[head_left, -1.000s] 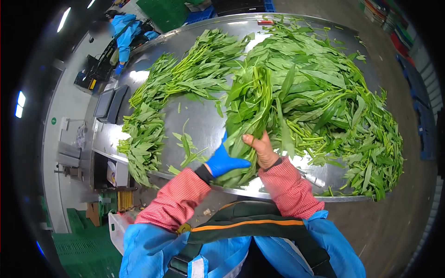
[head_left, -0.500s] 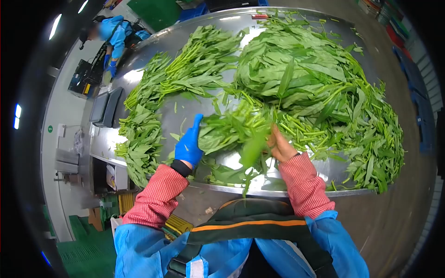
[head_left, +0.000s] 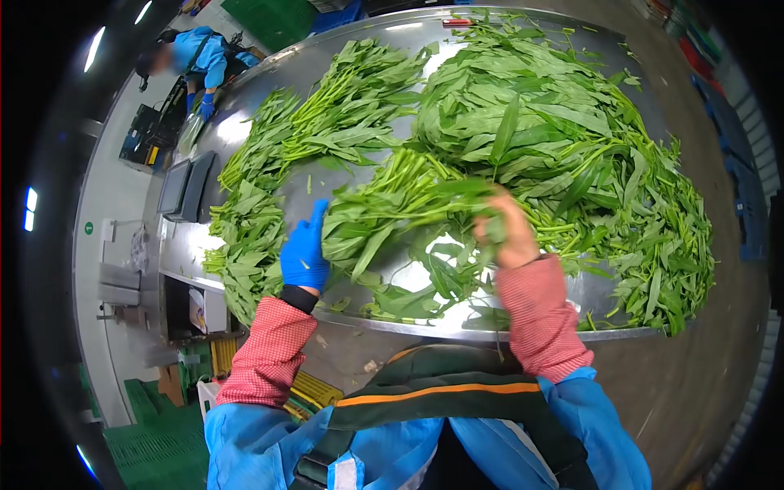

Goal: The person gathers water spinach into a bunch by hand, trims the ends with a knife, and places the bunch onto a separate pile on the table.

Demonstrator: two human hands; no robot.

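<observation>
My left hand (head_left: 305,257), in a blue glove, is closed at the left end of a bunch of leafy green stems (head_left: 384,208), which look like water spinach. The grip is partly hidden behind the leaves. My right hand (head_left: 514,233) is bare and blurred by motion; its fingers curl round greens at the bunch's right end, where a long leaf (head_left: 461,187) runs into it. Loose leaves (head_left: 445,273) lie on the metal table (head_left: 327,186) below the bunch. Beyond my right hand rises a big heap of the same greens (head_left: 523,106).
Sorted bunches (head_left: 343,106) lie along the table's left side, with more bunches (head_left: 249,245) nearer me. A red-handled tool (head_left: 458,23) rests at the far edge. A dark flat device (head_left: 188,188) stands at the left. A co-worker in blue (head_left: 200,57) handles something at the far left.
My left hand has moved left with the bunch, whose stems now show more plainly. My right hand has shifted slightly right and up. The blurred leaf hanging between my hands is gone from there.
</observation>
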